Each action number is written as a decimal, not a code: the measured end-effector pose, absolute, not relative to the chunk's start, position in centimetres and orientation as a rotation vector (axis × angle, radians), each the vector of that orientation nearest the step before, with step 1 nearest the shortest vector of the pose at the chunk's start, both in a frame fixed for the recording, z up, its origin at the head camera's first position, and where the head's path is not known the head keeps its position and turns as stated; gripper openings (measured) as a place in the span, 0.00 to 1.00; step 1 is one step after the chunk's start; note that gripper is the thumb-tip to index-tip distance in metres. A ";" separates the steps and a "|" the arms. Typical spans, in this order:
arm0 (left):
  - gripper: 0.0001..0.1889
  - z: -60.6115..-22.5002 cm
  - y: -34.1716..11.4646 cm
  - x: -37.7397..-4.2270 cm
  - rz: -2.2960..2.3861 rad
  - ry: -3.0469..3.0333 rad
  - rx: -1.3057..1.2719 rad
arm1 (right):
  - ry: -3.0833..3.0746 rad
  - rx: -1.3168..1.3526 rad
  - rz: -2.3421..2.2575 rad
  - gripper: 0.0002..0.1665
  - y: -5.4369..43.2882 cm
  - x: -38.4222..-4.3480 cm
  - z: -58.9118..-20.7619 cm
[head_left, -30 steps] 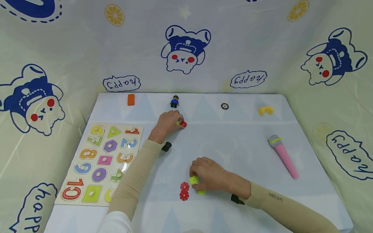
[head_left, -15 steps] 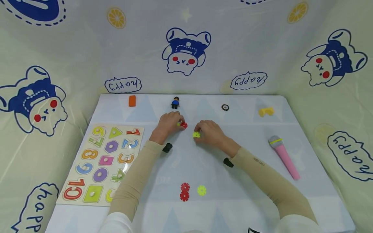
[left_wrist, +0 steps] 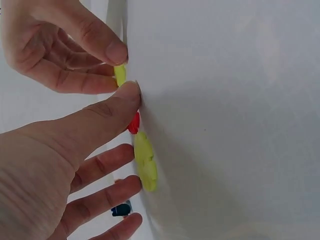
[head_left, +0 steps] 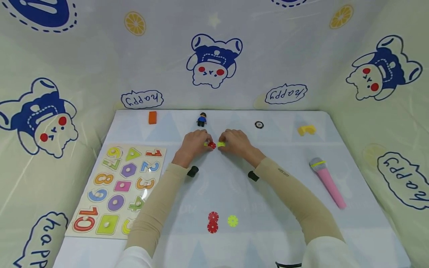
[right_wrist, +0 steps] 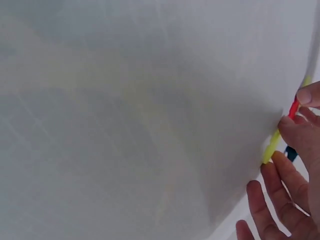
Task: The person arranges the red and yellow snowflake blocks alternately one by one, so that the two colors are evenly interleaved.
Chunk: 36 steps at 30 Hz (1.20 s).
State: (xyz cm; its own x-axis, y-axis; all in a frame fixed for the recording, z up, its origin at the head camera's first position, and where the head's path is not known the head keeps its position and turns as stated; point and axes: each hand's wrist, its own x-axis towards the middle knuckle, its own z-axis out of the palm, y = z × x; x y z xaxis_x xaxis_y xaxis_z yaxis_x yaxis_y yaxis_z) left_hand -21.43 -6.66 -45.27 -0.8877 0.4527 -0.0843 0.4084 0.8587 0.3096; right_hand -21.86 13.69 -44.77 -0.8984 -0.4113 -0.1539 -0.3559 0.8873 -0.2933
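Note:
Near the far middle of the table, my left hand (head_left: 193,144) pinches a red notched interlocking disc (head_left: 212,145). Yellow-green discs (left_wrist: 145,161) sit against the red one, lying beside the left fingers in the left wrist view. My right hand (head_left: 237,143) holds another yellow-green notched disc (head_left: 221,144) between thumb and fingers, just right of the red disc. In the right wrist view this disc (right_wrist: 271,146) lines up close to the red disc (right_wrist: 294,108). Fingers partly hide the held pieces.
Closer to the front lie two touching red discs (head_left: 212,222) and one yellow-green disc (head_left: 232,220). A number puzzle board (head_left: 127,230) is at left, a pink microphone (head_left: 330,186) at right. Along the back are an orange block (head_left: 152,117), toy figure (head_left: 202,120), black ring (head_left: 259,125) and yellow piece (head_left: 306,130).
My right hand has carried a yellow-green disc from the front pieces to the far middle, close beside the left hand. The left hand stays in place with its red disc.

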 end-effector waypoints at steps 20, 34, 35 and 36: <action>0.16 -45.5 -6.2 -21.6 0.391 2.882 0.714 | 2.825 -0.580 -0.484 0.25 14.2 -21.7 -45.3; 0.23 -46.0 -4.9 -22.0 0.392 2.857 0.791 | 2.668 -1.282 -0.589 0.14 13.8 -11.6 -45.4; 0.23 -46.0 -4.8 -22.0 0.393 2.855 0.789 | 2.632 -1.337 -0.557 0.17 13.5 -10.5 -45.5; 0.22 -45.9 -4.7 -22.0 0.393 2.854 0.788 | 2.600 -1.399 -0.525 0.20 13.4 -9.4 -45.6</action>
